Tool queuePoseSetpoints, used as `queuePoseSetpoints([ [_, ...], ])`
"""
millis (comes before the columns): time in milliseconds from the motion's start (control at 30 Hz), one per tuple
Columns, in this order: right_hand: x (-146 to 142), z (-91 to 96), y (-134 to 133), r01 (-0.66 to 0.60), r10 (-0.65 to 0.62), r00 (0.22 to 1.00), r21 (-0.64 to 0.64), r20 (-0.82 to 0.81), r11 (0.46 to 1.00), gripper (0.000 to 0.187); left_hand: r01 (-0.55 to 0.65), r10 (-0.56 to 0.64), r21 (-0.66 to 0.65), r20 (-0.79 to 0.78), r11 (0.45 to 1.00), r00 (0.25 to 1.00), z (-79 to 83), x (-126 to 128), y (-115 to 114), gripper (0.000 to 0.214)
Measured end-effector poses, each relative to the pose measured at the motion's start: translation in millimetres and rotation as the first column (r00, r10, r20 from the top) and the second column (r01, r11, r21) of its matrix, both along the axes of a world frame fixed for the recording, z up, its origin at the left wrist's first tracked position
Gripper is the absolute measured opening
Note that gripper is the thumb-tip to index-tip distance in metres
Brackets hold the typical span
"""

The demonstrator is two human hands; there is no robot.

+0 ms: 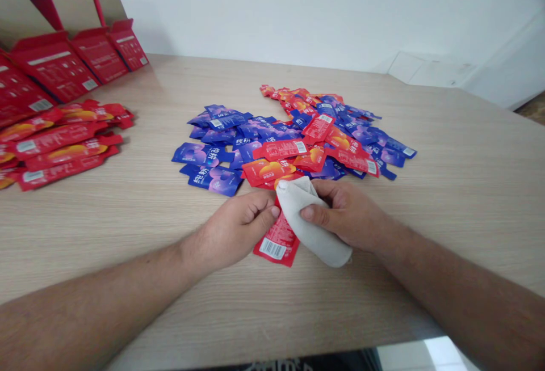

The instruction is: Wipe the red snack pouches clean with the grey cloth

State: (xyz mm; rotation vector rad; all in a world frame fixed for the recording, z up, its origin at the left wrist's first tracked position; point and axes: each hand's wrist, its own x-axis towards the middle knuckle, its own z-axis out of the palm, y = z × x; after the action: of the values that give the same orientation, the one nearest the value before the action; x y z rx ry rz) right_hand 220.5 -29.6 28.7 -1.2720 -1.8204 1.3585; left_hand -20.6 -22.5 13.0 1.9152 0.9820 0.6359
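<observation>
At the near edge of a light wood-grain table [430,201], one off-white soft cloth [313,229], matte and lightly creased, bunched into a tapering fold with its narrow tip up and to the left and its fuller end at lower right. Item two, directly beneath it: one red sachet [279,243], lying on the table with a white barcode panel at its exposed lower end; its upper part is hidden by the cloth, and only a small red corner shows above the fold. Left hand [238,229]: closed, fingers curled inward, thumb and fingertips pressed against the cloth's left side. Right hand [347,215]: closed around the cloth from the right, thumb lying across its front and fingers over its top. The cloth sits between the two hands and is gripped by both; whether either hand also grips the sachet through the cloth cannot be told. Just beyond the hands, nearly touching the cloth's tip: a loose heap of blue and red sachets [272,144], overlapping and printed with white lettering. Further left on the table: a group of red sachets [57,147], laid side by side in rough overlap. Behind those: open red cartons [57,64], their tan flaps raised, standing in a row.
</observation>
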Motion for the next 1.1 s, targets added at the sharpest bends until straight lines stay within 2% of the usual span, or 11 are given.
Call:
queuePoseSetpoints([
  [233, -0.2, 1.3, -0.5, 0.008, -0.008, 1.000, 0.022, -0.011, 1.000, 0.046, 0.008, -0.002, -0.112, 0.057, 0.994, 0.998, -3.0, 0.0, 4.4, 0.029],
  [400, 5.4, 2.9, 2.0, 0.128, -0.132, 0.991, 0.120, 0.027, 0.984, 0.044, -0.053, 0.074, -0.171, 0.119, 0.984, 0.990, -6.1, -0.1, 7.1, 0.031],
  [467, 7.5, 4.5, 2.6, 0.168, -0.188, 0.979, 0.203, 0.085, 0.965, 0.042, -0.086, 0.111, -0.188, 0.131, 0.979, 0.985, -7.4, 0.1, 7.2, 0.028],
  [567, 8.6, 7.0, 2.8, 0.164, -0.271, 0.935, 0.399, 0.229, 0.902, 0.036, -0.102, 0.125, -0.183, 0.118, 0.978, 0.985, -8.5, 0.2, 6.8, 0.026],
  [700, 7.2, 4.5, 2.8, 0.014, -0.351, 0.863, 0.676, 0.364, 0.737, 0.027, -0.082, 0.095, -0.131, 0.093, 0.988, 0.991, -6.3, 1.1, 4.8, 0.022],
  [767, 5.4, 1.2, 1.8, -0.070, -0.326, 0.860, 0.724, 0.392, 0.686, 0.024, -0.055, 0.065, -0.109, 0.091, 0.993, 0.994, -3.9, 1.9, 3.4, 0.020],
  [867, 0.7, -2.3, -3.7, -0.160, -0.243, 0.869, 0.708, 0.432, 0.688, 0.017, -0.049, 0.057, -0.094, 0.079, 0.994, 0.995, -0.8, 2.7, 1.9, 0.020],
  [967, -4.6, -2.4, -12.4, -0.278, -0.094, 0.878, 0.660, 0.469, 0.698, 0.012, -0.081, 0.094, -0.131, 0.093, 0.988, 0.991, 0.1, 3.0, 1.6, 0.021],
  [1033, -6.3, -1.3, -16.2, -0.377, 0.018, 0.868, 0.635, 0.496, 0.674, 0.009, -0.084, 0.103, -0.153, 0.117, 0.985, 0.988, -0.5, 2.9, 2.0, 0.022],
  [1100, -5.2, -0.3, -15.9, -0.418, 0.057, 0.857, 0.627, 0.512, 0.658, 0.008, -0.073, 0.092, -0.144, 0.127, 0.987, 0.988, -1.4, 2.6, 2.9, 0.023],
])
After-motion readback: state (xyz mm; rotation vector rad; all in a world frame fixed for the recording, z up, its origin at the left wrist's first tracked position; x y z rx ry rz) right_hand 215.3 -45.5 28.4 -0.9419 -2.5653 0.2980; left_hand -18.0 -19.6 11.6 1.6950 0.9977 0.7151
